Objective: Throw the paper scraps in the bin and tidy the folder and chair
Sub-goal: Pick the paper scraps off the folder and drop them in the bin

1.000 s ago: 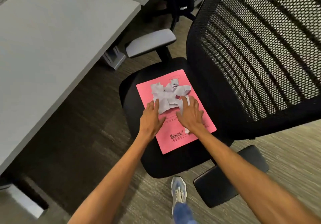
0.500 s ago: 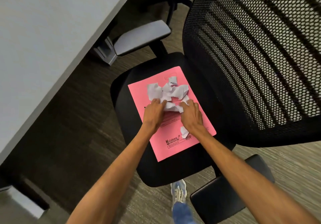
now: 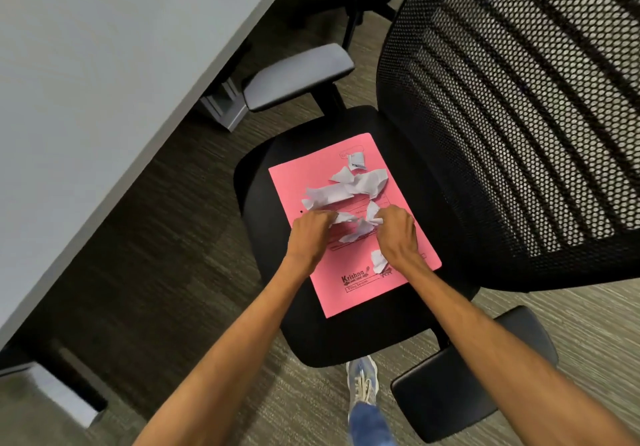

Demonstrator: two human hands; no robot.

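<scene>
A pink folder point(image 3: 367, 293) lies flat on the black seat of an office chair point(image 3: 304, 338). Torn white paper scraps point(image 3: 343, 189) are scattered over the folder's upper half, with one loose scrap point(image 3: 378, 260) lower down. My left hand point(image 3: 310, 234) is curled on scraps at the folder's left side. My right hand point(image 3: 396, 234) is curled on scraps just to its right. A few scraps point(image 3: 358, 231) lie between the two hands. No bin is in view.
A grey desk point(image 3: 97, 75) fills the left, its edge close to the chair's grey left armrest point(image 3: 298, 76). The mesh backrest point(image 3: 512, 116) rises on the right, the black right armrest point(image 3: 474, 373) is near me. My shoe point(image 3: 362, 383) stands on the carpet below the seat.
Both hands have drawn back toward me and closed, pulling some scraps down the folder. The pile has spread out, and more scraps now lie apart near the folder's top.
</scene>
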